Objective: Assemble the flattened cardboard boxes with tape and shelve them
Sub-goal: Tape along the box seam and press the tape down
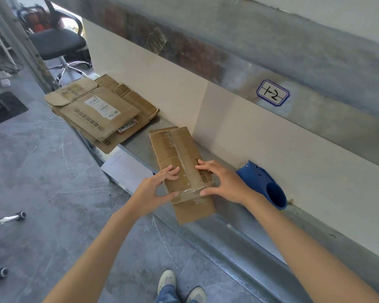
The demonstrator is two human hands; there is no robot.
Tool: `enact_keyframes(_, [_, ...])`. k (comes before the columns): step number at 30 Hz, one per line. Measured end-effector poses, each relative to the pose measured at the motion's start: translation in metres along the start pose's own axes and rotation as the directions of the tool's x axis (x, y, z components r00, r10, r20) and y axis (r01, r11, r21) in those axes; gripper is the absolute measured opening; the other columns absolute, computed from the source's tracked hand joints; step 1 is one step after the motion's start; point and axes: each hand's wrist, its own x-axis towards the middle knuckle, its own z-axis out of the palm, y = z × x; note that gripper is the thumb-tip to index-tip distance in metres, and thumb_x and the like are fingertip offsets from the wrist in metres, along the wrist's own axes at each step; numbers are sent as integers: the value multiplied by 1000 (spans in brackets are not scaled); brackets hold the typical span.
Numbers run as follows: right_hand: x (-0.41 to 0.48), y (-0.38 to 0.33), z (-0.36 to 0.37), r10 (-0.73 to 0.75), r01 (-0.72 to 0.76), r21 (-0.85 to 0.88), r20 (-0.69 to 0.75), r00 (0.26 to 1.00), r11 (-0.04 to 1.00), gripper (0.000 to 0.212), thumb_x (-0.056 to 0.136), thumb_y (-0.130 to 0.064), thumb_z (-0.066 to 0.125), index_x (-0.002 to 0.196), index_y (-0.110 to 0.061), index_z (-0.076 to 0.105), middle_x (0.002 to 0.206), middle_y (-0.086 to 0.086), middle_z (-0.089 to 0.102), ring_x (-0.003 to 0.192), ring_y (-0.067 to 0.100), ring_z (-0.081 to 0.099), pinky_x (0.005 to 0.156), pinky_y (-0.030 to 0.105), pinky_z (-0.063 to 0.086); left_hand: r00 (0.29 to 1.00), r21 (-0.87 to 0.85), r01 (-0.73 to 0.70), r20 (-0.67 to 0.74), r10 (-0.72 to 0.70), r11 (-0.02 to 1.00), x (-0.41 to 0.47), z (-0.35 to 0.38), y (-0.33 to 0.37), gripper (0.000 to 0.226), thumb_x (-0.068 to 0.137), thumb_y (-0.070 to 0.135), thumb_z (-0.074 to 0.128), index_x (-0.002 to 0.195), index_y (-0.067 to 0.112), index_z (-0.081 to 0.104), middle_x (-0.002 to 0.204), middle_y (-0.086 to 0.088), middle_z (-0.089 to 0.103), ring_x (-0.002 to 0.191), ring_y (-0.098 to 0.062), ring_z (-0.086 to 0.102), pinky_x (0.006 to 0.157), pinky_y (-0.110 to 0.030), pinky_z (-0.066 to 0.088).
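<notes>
Matt brown cardboard box [179, 158] with glossy clear tape; dull grey metal shelf [138, 147]

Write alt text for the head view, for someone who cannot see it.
The left hand and right hand hold the near end of a cardboard box on a metal shelf, thumbs on the clear tape at its edge. A stack of flattened boxes lies farther along the shelf; a blue plastic object sits right of the box.
</notes>
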Motion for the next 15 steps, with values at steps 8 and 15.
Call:
enact_keyframes(8, [7, -2, -15, -55, 58, -182, 24, 998, 982, 77, 73, -20, 85, 141, -36, 52, 148, -26, 40, 128, 2, 48, 104, 36, 44, 993, 146, 37, 103, -52, 989, 8, -15, 6, 67, 64, 35, 87, 126, 26, 62, 144, 23, 47, 141, 6, 28, 119, -39, 28])
enact_keyframes(15, [-1, 0, 0, -98, 88, -179, -50, 994, 980, 73, 82, -9, 77, 144, -32, 48, 154, -23, 33, 135, 7, 43, 110, 33, 40, 995, 183, 40, 78, -55, 982, 4, -9, 6, 66, 69, 35, 84, 130, 28, 58, 145, 31, 41, 141, 10, 24, 119, -42, 28])
